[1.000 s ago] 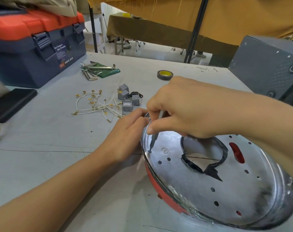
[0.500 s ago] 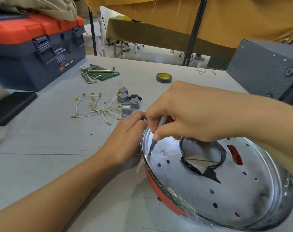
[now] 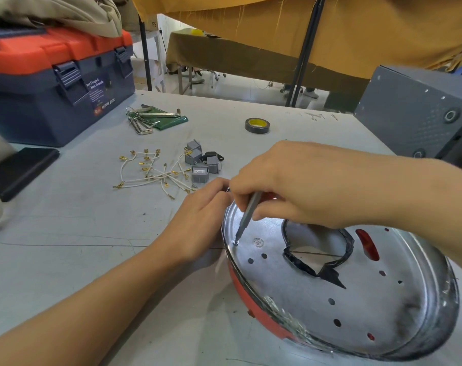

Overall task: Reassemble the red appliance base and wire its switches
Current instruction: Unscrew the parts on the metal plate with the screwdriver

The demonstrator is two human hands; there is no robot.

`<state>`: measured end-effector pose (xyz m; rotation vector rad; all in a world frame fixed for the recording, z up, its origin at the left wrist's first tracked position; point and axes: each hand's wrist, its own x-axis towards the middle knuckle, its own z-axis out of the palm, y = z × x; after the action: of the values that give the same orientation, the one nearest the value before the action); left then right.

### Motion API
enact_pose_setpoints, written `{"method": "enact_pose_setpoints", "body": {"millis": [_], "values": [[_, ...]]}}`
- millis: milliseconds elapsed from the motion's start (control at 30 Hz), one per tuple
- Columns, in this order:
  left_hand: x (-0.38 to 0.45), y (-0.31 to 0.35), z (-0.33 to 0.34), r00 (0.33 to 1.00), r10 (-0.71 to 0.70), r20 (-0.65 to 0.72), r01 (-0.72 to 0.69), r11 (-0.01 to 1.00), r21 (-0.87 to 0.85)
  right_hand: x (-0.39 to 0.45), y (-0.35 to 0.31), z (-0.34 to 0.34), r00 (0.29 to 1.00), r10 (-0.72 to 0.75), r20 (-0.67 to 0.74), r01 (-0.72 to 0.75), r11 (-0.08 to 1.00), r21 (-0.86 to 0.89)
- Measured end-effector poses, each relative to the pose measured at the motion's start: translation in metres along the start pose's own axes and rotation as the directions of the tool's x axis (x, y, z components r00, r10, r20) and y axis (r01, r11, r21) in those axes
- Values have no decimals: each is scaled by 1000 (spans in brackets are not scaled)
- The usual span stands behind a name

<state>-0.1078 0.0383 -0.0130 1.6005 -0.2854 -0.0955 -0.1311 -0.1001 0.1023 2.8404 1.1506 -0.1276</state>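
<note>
The red appliance base [image 3: 253, 294] lies tilted on the table with its round metal plate [image 3: 383, 299] facing up. The plate has several holes and a black-edged centre opening [image 3: 317, 249]. My right hand [image 3: 304, 183] grips a screwdriver [image 3: 247, 215], whose tip sits on a screw [image 3: 235, 242] near the plate's left rim. My left hand [image 3: 201, 220] holds the base's left edge with fingers curled over the rim. Grey switches [image 3: 199, 165] and white wires with gold terminals [image 3: 150, 173] lie loose on the table beyond the hands.
A blue and orange toolbox [image 3: 55, 83] stands at the back left. Hex keys on a green pouch [image 3: 156, 118] and a roll of black tape [image 3: 257, 125] lie behind the parts. A grey metal box [image 3: 420, 112] stands at the right, a black flat object [image 3: 18, 170] at the left.
The view has shifted slightly. My right hand's fingers have moved a little on the screwdriver, whose tip stays on the same screw. My left hand stays on the rim.
</note>
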Motion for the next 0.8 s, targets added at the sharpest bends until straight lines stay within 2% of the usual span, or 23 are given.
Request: {"method": "enact_pose_setpoints", "body": {"millis": [100,200,367,467,633,700,800], "values": [[0,2,1,1000,23,14,-23,1000,-8,2,-6,-4,997,-74,-17,70,980,-184],[1,2,-1,999,38,29,-40,998,41,5,-7,-6,997,-74,12,75,972,-222],[2,-2,-1,998,56,24,-56,998,17,1,0,-4,998,16,64,-5,985,-170],[5,-7,-3,997,53,50,-59,989,137,3,-3,-4,991,88,103,-79,993,-86],[5,-6,-3,999,9,46,-17,985,172,18,-3,-8,942,221,251,-248,965,82],[5,-6,-3,998,20,56,-29,984,175,21,-1,-9,935,218,280,-254,962,101],[5,-7,-3,998,64,28,-68,984,163,20,-2,-8,956,171,237,-200,974,107]]}}
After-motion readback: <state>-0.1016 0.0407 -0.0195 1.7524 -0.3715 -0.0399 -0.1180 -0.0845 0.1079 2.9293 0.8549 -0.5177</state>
